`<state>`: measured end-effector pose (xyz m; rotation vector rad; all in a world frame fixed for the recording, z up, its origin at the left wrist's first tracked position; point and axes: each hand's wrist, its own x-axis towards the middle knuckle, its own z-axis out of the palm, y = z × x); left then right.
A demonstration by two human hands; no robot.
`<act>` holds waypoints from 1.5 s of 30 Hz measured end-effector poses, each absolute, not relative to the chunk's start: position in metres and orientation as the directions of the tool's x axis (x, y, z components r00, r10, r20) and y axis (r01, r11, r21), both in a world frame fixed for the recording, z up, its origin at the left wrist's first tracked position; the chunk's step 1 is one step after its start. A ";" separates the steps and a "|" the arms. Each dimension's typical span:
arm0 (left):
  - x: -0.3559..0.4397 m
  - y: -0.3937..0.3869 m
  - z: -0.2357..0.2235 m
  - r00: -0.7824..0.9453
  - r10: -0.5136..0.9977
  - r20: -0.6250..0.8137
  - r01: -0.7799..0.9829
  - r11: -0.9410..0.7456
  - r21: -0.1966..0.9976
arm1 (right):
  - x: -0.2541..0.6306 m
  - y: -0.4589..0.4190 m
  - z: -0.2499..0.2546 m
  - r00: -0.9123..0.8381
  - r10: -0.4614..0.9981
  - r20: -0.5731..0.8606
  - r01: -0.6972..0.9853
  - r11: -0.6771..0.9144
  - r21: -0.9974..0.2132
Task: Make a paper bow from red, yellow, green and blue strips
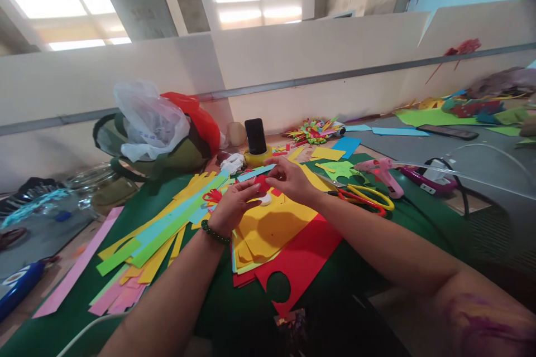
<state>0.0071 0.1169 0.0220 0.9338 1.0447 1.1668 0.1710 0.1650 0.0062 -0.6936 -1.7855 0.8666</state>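
Note:
A small red felt piece is held up between my two hands. The fingertips of my left hand, which has a green bead bracelet at its wrist, pinch its left side. On its right side, my right hand grips it with bent fingers. Just behind the fingers shows a light blue strip; whether a hand touches it I cannot tell. Beneath the hands lie yellow felt sheets, stacked over a red felt sheet with a round hole cut near its front corner.
Yellow, green and blue strips fan out at left. Scissors with red and yellow handles and a pink glue gun lie at right. A phone stands upright behind, beside a bag. A colourful felt-strip bundle sits near the wall.

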 end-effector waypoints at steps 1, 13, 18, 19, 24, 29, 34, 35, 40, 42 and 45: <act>0.007 0.116 0.024 0.063 0.984 -0.165 -0.261 0.176 0.949 | 0.171 0.166 0.007 -0.346 0.792 0.503 0.044 0.549 -0.835; 0.001 0.118 0.027 0.056 0.983 -0.177 -0.176 0.185 0.967 | 0.172 0.169 0.007 -0.387 0.805 0.450 0.000 0.488 -0.873; -0.001 0.121 0.027 0.039 0.983 -0.177 -0.146 0.181 0.973 | 0.171 0.169 0.006 -0.411 0.805 0.428 -0.002 0.469 -0.883; -0.001 0.121 0.027 0.042 0.983 -0.180 -0.145 0.184 0.972 | 0.171 0.168 0.007 -0.418 0.806 0.420 -0.002 0.461 -0.887; -0.003 0.123 0.028 0.044 0.980 -0.193 -0.133 0.197 0.971 | 0.173 0.168 0.008 -0.418 0.809 0.413 -0.015 0.448 -0.894; -0.005 0.120 0.030 0.079 0.982 -0.174 -0.080 0.180 0.980 | 0.173 0.167 0.008 -0.406 0.795 0.451 0.001 0.494 -0.869; -0.005 0.120 0.030 0.079 0.986 -0.149 -0.024 0.151 0.988 | 0.172 0.167 0.008 -0.404 0.809 0.428 -0.032 0.455 -0.890; -0.005 0.120 0.030 0.079 0.986 -0.148 -0.025 0.150 0.988 | 0.172 0.167 0.008 -0.414 0.808 0.419 -0.044 0.442 -0.896; -0.005 0.120 0.028 0.127 0.983 -0.133 0.028 0.131 0.991 | 0.173 0.166 0.008 -0.482 0.769 0.420 -0.068 0.445 -0.893; -0.006 0.120 0.028 0.164 0.979 -0.123 0.054 0.116 0.992 | 0.173 0.164 0.009 -0.505 0.756 0.415 -0.076 0.440 -0.895; -0.007 0.120 0.027 0.171 0.977 -0.126 0.016 0.126 0.992 | 0.174 0.163 0.012 -0.492 0.775 0.397 -0.074 0.417 -0.906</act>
